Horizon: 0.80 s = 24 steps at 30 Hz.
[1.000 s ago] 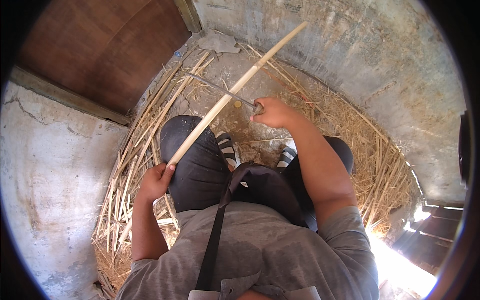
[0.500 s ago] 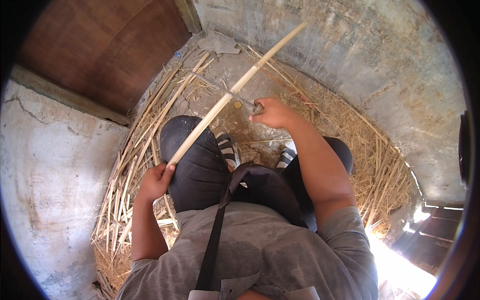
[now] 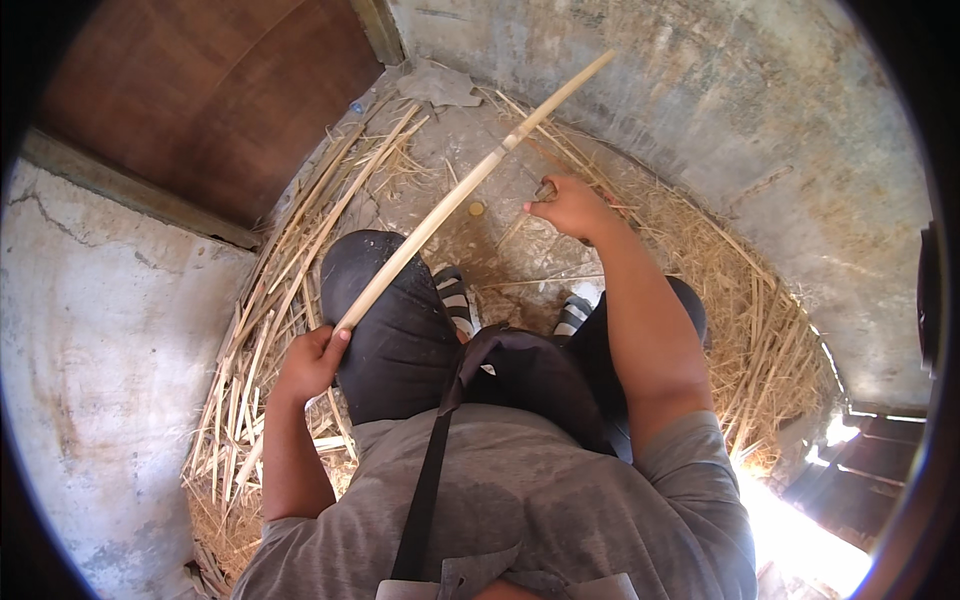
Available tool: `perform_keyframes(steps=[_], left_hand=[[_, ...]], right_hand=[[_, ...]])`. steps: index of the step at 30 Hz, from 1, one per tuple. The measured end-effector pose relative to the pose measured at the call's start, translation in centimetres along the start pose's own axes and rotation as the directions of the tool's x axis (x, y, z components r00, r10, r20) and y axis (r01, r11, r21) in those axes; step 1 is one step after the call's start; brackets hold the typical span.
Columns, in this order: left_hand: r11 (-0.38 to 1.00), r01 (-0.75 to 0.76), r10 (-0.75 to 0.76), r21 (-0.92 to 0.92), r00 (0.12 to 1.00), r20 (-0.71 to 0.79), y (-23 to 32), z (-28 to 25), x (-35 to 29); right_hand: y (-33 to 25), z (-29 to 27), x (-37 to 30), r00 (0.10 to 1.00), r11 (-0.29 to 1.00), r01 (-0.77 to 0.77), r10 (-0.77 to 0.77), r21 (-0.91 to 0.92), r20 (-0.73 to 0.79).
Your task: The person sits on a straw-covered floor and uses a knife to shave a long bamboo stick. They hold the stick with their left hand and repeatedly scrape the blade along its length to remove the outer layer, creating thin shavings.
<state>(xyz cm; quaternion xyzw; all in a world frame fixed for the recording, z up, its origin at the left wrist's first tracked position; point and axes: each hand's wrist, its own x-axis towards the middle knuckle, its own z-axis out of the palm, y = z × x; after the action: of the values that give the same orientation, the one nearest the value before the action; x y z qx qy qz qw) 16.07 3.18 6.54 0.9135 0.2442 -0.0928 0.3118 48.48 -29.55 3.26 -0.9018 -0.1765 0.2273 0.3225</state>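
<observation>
My left hand is closed around the near end of a long pale bamboo strip. The strip slants up and away to the right over my left knee, with a joint partway along it. To the right of the strip, and apart from it, my right hand grips a knife by its handle. Its blade is hard to make out at this moment, blurred against the floor.
Split bamboo strips lie piled along the left wall. Shavings and more strips heap up on the right. A brown door panel and a stained wall close in the far side. My sandalled feet rest on the floor.
My right hand has moved slightly up and to the right, taking the knife off the bamboo strip, which it crossed before. The left hand and the strip have hardly moved.
</observation>
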Motion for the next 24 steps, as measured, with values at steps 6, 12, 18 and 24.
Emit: perform_keyframes(steps=[6, 12, 18, 24], left_hand=[[0.999, 0.015, -0.014, -0.039, 0.999, 0.032, -1.1, 0.1, 0.3], [1.000, 0.006, -0.006, -0.026, 1.000, 0.003, -0.6, 0.2, 0.1], [1.000, 0.013, -0.013, -0.022, 1.000, 0.019, 0.1, -0.2, 0.0], [0.999, 0.029, -0.029, -0.014, 0.999, 0.023, 0.2, -0.2, -0.1]], right_hand=[[-1.9, 3.9, -0.9, 0.911, 0.905, 0.391, -0.354, -0.166, 0.213], [-3.6, 4.8, -1.6, 0.856, 0.860, 0.492, -0.450, -0.136, 0.253], [-0.6, 2.0, -0.4, 0.992, 0.986, 0.130, -0.129, -0.107, 0.016], [0.5, 2.0, 0.0, 0.986, 0.984, 0.152, -0.157, -0.096, -0.052]])
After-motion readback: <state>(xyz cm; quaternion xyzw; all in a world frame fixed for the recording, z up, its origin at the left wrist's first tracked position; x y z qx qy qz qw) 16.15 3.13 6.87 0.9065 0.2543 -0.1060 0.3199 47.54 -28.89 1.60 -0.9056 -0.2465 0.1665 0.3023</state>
